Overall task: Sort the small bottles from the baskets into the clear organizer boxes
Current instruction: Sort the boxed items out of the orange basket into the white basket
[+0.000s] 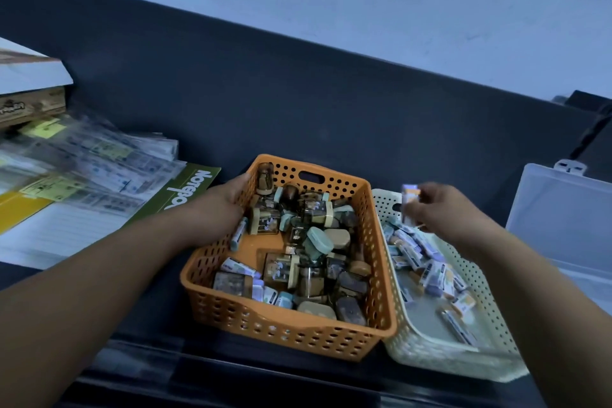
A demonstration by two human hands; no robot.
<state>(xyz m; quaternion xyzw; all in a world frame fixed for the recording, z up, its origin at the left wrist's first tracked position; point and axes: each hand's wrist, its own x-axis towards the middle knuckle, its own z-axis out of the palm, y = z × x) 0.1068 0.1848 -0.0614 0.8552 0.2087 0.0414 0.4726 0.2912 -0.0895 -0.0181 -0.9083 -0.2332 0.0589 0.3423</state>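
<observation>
A small white-and-purple labelled bottle (410, 200), its print too blurred to read, is pinched in the right hand (440, 210) above the cream perforated plastic basket (447, 363) of similar bottles. The left hand (228, 200) grips the left wall of the orange perforated plastic basket (291, 331). A clear plastic organizer box (563, 219) sits at the worktop's right edge. A green pad (187, 194) on the left reads "Notepa".

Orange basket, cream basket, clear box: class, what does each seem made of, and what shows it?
Orange basket: probably moulded plastic, matte; even rows of holes and a cut-out handle slot. Cream basket: seemingly the same plastic, with perforated walls. Clear box: likely translucent plastic, slightly frosted; a moulded clasp sits on its far edge.
</observation>
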